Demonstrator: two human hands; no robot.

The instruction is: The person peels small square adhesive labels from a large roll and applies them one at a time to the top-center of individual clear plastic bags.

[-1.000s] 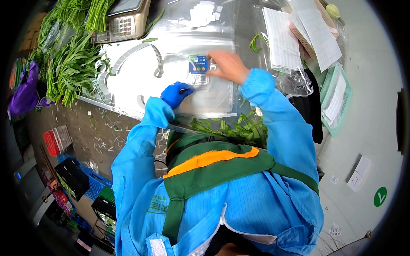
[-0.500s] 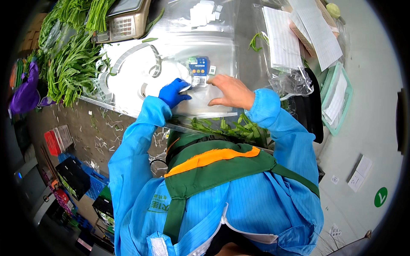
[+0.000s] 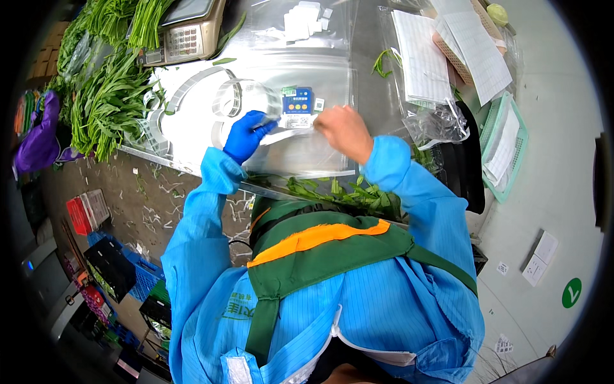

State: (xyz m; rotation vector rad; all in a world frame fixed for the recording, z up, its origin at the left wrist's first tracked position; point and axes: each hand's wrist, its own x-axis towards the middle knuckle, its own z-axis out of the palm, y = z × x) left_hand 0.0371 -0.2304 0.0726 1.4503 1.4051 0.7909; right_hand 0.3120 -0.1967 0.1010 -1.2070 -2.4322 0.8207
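My left hand (image 3: 246,136), in a blue glove, grips a roll of clear labels (image 3: 238,97) on pale backing tape. A white strip (image 3: 281,135) reaches from it toward my right hand (image 3: 345,131). That hand is bare, its fingertips pinched together at the strip's far end; what lies between them is too small to make out. Beneath both hands lies a stack of clear plastic bags (image 3: 320,153). The top bag bears a blue label (image 3: 297,100) with a white printed part, and a small square code sticker (image 3: 318,104) beside it.
Leafy greens (image 3: 105,105) are piled at the left, beside a scale (image 3: 185,40). Loose backing tape (image 3: 185,86) curls over the table. White cards (image 3: 304,22) lie at the back. Paper sheets (image 3: 425,64) and a green basket (image 3: 511,160) are at the right. Cut leaves (image 3: 345,195) line the front edge.
My left hand has shifted left and tilted the roll up, drawing the white strip out. My right hand's spread fingers have closed into a pinch and moved slightly up.
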